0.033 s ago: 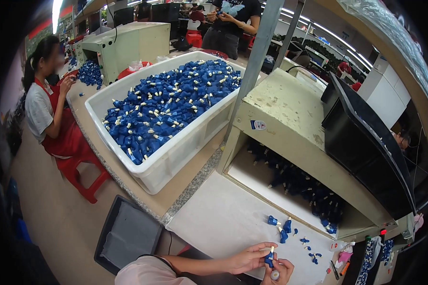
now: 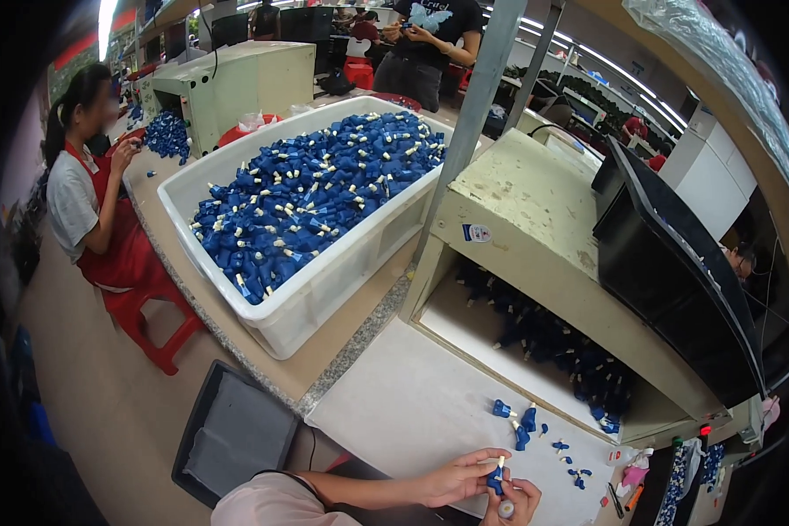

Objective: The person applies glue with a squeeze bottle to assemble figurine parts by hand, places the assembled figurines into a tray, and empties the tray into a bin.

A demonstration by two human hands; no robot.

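Observation:
Over the front of the white work surface, my left hand [image 2: 458, 480] pinches a small blue plastic figure part [image 2: 495, 480] with a cream peg pointing up. My right hand [image 2: 522, 501] is closed beside it, its fingertips at the part's lower right side. Within the right hand shows the round pale end of a small object [image 2: 506, 508]; the rest of it is hidden by the fingers. Just beyond the hands lie loose blue parts with cream pegs [image 2: 522, 436], and to their right several smaller blue pieces [image 2: 577, 478].
A big white tub [image 2: 280, 337] heaped with blue parts stands at the far left. Ahead right is a cream metal box [image 2: 517, 202] with more parts inside. A dark grey bin [image 2: 237, 430] sits left, pens [image 2: 616, 500] right. A co-worker in a red apron [image 2: 118, 219] sits left.

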